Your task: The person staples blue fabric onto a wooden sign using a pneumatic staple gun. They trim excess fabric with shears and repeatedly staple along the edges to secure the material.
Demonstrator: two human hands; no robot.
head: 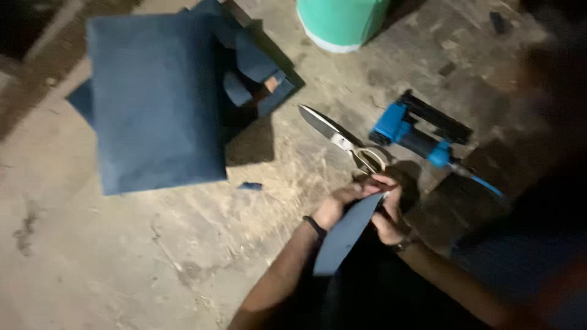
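Rough, stained concrete floor [122,256], dimly lit and dusty. Your left hand [339,205] and right hand [388,214] both pinch a strip of dark blue fabric [345,235] low in view. Just beyond lie the scissors [342,140] and a blue pneumatic stapler [422,134]. The blue upholstered panel [156,101] lies farther left; a green bucket [339,21] stands at the top edge.

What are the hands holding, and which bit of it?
Both hands, left and right, pinch the top end of a blue fabric strip. Its lower end hangs free.
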